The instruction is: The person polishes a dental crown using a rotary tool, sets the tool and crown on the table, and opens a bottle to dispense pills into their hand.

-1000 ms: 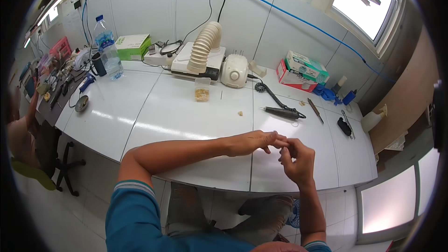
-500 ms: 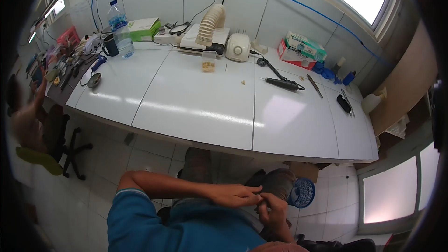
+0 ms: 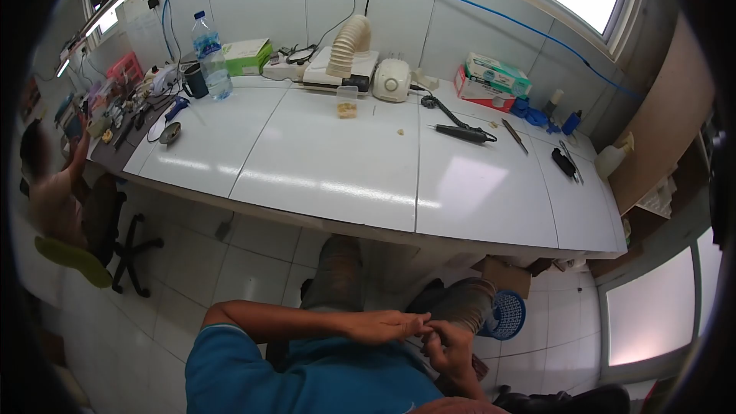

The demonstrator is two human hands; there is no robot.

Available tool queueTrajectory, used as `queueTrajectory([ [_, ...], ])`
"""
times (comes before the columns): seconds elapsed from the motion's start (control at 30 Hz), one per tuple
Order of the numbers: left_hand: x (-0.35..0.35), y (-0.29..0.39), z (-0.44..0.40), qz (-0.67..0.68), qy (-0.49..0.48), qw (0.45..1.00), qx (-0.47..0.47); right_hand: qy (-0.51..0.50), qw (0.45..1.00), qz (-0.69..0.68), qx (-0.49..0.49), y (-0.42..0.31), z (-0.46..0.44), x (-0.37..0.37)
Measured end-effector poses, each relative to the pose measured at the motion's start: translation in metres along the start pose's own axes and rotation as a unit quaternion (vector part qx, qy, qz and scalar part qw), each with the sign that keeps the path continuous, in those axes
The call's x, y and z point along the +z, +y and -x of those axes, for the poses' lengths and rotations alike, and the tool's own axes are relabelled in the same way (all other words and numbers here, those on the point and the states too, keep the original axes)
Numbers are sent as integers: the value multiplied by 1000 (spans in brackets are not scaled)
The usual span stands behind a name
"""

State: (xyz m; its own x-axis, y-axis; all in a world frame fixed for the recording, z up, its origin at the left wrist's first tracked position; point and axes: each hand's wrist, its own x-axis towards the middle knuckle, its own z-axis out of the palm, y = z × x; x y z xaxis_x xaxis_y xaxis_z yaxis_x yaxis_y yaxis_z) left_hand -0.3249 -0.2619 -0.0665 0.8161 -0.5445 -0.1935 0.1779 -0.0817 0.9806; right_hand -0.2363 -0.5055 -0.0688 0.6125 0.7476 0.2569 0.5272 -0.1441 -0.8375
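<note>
My left hand (image 3: 389, 326) is over my lap, below the table's front edge, with its fingers stretched towards my right hand. Curled fingers of my right hand (image 3: 451, 346) meet the left fingertips; whatever lies between them is too small to make out. On the white table (image 3: 330, 176) a black handpiece (image 3: 464, 133) is joined by a coiled cord to a white control unit (image 3: 392, 80). A small clear container (image 3: 347, 110) with yellowish pieces stands near a ribbed hose (image 3: 351, 46). One small pale piece (image 3: 400, 132) lies by itself.
Gloves boxes (image 3: 491, 80), a brown-handled tool (image 3: 515, 136) and a black item (image 3: 563, 162) are at the right. Water bottles (image 3: 218, 80), a mug (image 3: 195, 81) and a small dish (image 3: 170, 133) stand left. Another person (image 3: 57, 192) sits far left. A blue basket (image 3: 507, 316) is on the floor.
Both my hands have come down from above the table to my lap, still together. The view has shifted, and the table appears higher in it.
</note>
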Motion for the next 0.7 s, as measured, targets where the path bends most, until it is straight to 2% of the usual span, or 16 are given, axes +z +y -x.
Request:
queueTrajectory([
  [0.17, -4, 1, -3, -5, 13, 1000, -10, -4, 999, -32, 37, -12, -6, -5],
  [0.27, -11, 6, -1, -5, 33, 999, 28, 3, 997, -44, 57, -1, -17, -3],
  [0.37, -20, 20, -1, -15, 86, 996, 16, -8, 997, -60, 41, -12, -45, -14],
  [0.5, -40, 30, 7, -43, 169, 983, 61, -8, 1000, 1, -15, -20, -95, -15],
  [0.6, -56, 31, 16, 44, 212, 970, 114, -24, 998, -41, -30, -39, -129, -11],
  [0.63, -56, 37, 21, 155, 219, 957, 113, -40, 996, -85, -7, -44, -137, -9],
  [0.7, -69, 32, 30, 286, 190, 926, 158, -67, 982, -175, 28, -48, -152, -5],
])
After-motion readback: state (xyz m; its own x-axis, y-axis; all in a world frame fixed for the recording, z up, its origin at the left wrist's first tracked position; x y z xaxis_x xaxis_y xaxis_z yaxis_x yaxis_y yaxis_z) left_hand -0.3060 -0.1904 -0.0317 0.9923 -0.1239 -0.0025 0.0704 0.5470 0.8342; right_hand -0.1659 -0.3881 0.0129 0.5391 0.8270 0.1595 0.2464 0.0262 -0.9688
